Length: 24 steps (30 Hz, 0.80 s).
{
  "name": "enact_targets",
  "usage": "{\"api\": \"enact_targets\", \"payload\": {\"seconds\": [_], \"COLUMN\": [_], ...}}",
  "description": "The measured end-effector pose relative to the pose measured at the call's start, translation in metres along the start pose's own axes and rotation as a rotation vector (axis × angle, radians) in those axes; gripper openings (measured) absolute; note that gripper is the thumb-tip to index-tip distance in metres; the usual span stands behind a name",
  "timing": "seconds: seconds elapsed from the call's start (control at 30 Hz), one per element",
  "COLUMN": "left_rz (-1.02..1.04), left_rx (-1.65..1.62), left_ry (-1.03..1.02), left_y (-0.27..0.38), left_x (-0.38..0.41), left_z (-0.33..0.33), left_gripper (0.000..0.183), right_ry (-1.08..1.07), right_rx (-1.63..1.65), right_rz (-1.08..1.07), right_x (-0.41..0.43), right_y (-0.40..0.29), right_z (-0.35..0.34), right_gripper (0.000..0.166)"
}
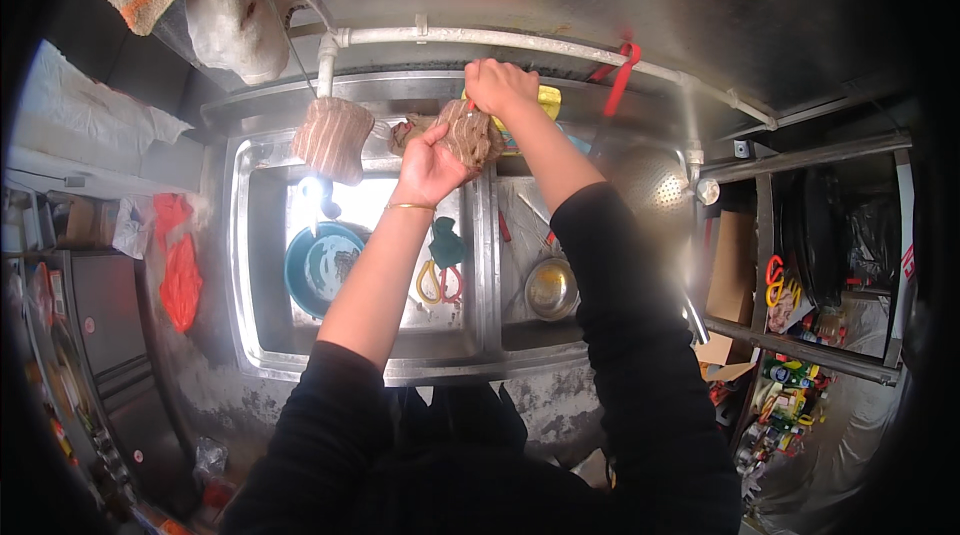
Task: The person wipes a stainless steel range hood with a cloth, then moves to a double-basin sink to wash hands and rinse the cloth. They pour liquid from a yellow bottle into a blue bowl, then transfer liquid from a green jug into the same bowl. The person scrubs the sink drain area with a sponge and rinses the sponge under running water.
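Note:
My left hand [433,169] is cupped under a brown striped cloth bundle [469,136], thumb across its front, above the back rim of a steel double sink [487,265]. Against the bundle's top, my right hand [501,87] is curled in a fist. A small red object [471,106] shows under its fingers; the rest of that object is hidden. Behind the right hand lies a yellow packet or cloth [550,101]. Left of the bundle, a similar brown striped cloth [334,141] is wrapped around the tap pipe.
A teal basin [322,287] stands in the left sink bowl, beside scissors [440,281] and a dark green cloth [446,244]. The right sink bowl holds a metal bowl [553,287]. A perforated metal strainer [656,182] is at the right. A white pipe [480,35] crosses the wall.

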State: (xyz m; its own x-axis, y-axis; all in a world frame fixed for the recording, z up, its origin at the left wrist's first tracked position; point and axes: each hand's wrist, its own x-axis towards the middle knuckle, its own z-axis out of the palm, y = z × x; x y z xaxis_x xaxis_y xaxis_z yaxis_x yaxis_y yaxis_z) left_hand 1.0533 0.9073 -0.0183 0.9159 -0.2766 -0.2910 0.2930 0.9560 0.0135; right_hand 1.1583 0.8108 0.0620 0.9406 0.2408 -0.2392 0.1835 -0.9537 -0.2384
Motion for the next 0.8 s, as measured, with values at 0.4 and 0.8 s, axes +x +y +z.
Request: {"api": "enact_targets", "payload": {"seconds": [0.4, 0.8], "left_rz": [-0.037, -0.005], "left_rx": [0.02, 0.053], "left_ry": [0.039, 0.045], "left_y": [-0.006, -0.005], "left_x": [-0.01, -0.022], "left_z": [0.019, 0.024], "left_gripper": [0.043, 0.043], "right_ry": [-0.014, 0.122], "right_rx": [0.205, 0.059], "right_rz": [0.039, -0.04], "right_x": [0.022, 0.014], "right_y": [0.015, 0.013], "right_z": [0.0, 0.008], "right_gripper": [0.048, 0.056]}}
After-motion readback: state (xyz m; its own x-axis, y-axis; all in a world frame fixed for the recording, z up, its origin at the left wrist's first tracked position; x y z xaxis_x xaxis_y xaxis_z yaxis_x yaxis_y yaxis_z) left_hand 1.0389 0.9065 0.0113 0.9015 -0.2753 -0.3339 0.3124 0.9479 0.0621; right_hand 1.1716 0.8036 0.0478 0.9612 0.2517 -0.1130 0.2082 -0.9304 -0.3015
